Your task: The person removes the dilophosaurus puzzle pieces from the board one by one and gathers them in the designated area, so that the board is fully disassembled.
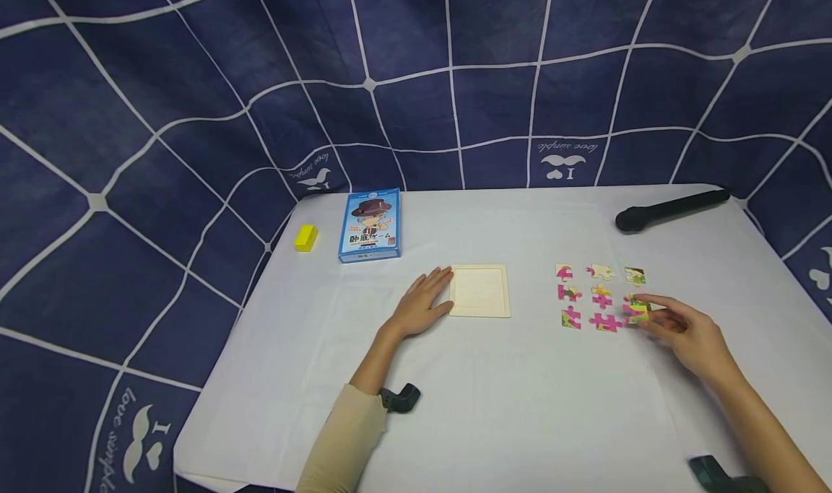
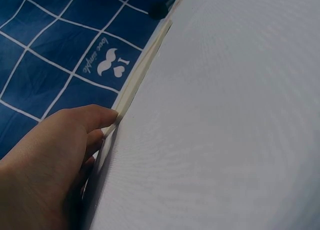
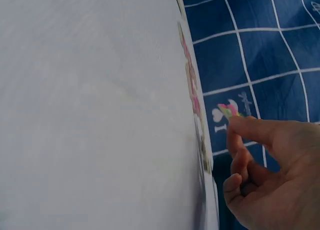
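Note:
Flat on the white table lies a square, pale wooden puzzle tray point(image 1: 481, 291) with a raised rim. My left hand point(image 1: 419, 309) rests beside it, its straight fingers and thumb touching the tray's left edge; the left wrist view shows this hand point(image 2: 60, 145) at the thin tray edge. At the right, my right hand point(image 1: 689, 334) pinches a pink and green jigsaw piece point(image 1: 639, 312) between thumb and fingertips. In the right wrist view the piece point(image 3: 230, 109) is held up off the table. Several pink, yellow and green jigsaw pieces point(image 1: 605, 323) lie in loose rows beside this hand.
A blue card-game box point(image 1: 370, 226) lies at the back left, with a small yellow block point(image 1: 305, 238) to its left. A long black object point(image 1: 672, 211) lies at the back right. Navy cloth with white lines point(image 1: 494, 103) hangs behind the white table point(image 1: 507, 406).

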Demonstrator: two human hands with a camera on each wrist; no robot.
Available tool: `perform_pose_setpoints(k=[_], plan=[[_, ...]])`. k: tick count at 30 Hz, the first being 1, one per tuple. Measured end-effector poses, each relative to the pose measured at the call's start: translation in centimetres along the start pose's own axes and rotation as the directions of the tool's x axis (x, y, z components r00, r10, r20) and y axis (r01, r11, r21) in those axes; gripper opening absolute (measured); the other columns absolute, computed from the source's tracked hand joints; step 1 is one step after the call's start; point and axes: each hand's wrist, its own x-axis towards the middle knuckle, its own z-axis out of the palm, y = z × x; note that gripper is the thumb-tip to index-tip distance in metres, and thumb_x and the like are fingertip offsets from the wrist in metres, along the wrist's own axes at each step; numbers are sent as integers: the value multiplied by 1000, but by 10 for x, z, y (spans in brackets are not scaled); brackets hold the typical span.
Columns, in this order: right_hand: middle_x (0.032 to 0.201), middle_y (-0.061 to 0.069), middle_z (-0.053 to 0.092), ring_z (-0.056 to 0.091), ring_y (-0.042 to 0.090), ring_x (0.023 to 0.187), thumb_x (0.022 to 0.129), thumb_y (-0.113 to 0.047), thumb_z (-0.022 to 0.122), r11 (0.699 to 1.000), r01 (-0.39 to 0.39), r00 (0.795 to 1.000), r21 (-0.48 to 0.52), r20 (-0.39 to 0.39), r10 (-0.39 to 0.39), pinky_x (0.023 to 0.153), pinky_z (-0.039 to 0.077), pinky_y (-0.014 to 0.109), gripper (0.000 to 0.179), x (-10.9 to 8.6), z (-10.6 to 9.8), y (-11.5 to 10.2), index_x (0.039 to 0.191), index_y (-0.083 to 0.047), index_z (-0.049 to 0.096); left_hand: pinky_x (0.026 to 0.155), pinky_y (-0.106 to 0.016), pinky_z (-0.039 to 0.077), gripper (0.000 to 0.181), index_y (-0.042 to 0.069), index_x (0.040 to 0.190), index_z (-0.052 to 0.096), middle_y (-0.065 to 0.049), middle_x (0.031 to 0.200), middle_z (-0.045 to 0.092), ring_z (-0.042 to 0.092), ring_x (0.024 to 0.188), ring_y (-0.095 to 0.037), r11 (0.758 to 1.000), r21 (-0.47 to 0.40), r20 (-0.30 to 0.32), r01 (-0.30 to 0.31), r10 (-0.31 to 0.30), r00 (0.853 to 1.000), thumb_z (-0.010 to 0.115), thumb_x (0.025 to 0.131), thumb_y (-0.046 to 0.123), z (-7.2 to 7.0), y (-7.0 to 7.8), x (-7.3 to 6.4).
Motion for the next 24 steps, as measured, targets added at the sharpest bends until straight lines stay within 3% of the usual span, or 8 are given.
perform_pose_setpoints(k=[10, 16, 24], plan=[[84, 11, 63, 43, 9, 62, 85, -21, 68, 990, -78, 995, -120, 48, 84, 47, 34, 22, 42, -10, -2, 17, 122, -3, 58, 113, -34, 6, 61, 8, 146, 25, -3, 152, 21, 12, 139, -18, 1000, -1, -1, -4, 4, 1000, 44, 95, 36, -1, 0, -2], [78, 6, 60, 40, 10, 58, 82, -15, 70, 980, -42, 998, -194, 45, 51, 46, 30, 24, 40, -10, 1, 20, 119, -3, 62, 113, -35, 7, 61, 7, 146, 26, -4, 152, 21, 13, 139, -19, 1000, -6, -4, -10, 10, 1000, 44, 96, 36, -2, -1, -2], [68, 2, 56, 40, 11, 57, 81, -13, 69, 974, -28, 997, -223, 63, 43, 46, 29, 24, 37, -9, 2, 19, 115, 0, 63, 113, -34, 6, 60, 8, 146, 26, -3, 152, 21, 13, 139, -18, 1000, 2, 1, -5, 5, 1000, 44, 96, 36, -2, -1, -2]])
